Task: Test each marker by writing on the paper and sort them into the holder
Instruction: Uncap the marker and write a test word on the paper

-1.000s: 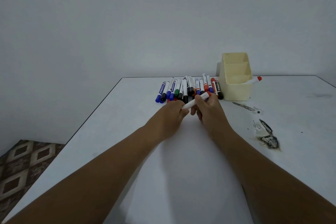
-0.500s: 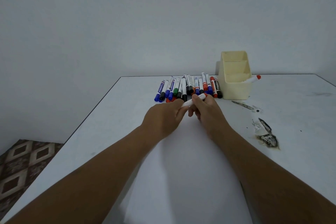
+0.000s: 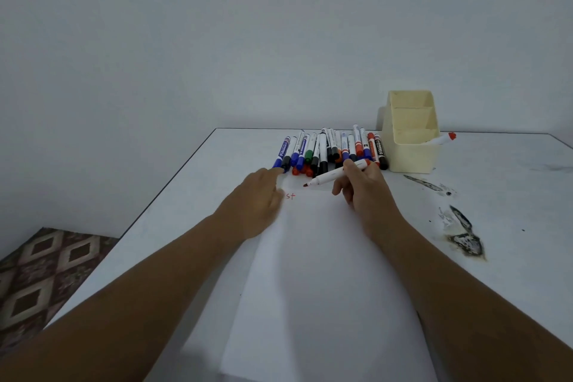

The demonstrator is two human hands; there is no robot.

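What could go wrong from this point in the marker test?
The uncapped red marker in the right hand has its tip bare above the paper; a stray touch could smear the fresh red writing, which lies right beside the left hand. Reaching for the holder could also knock the loose marker pile.

table (image 3: pixel 186 226) (white, scorched right) | paper (image 3: pixel 316 273) | markers (image 3: pixel 328 149) | holder (image 3: pixel 410 146)
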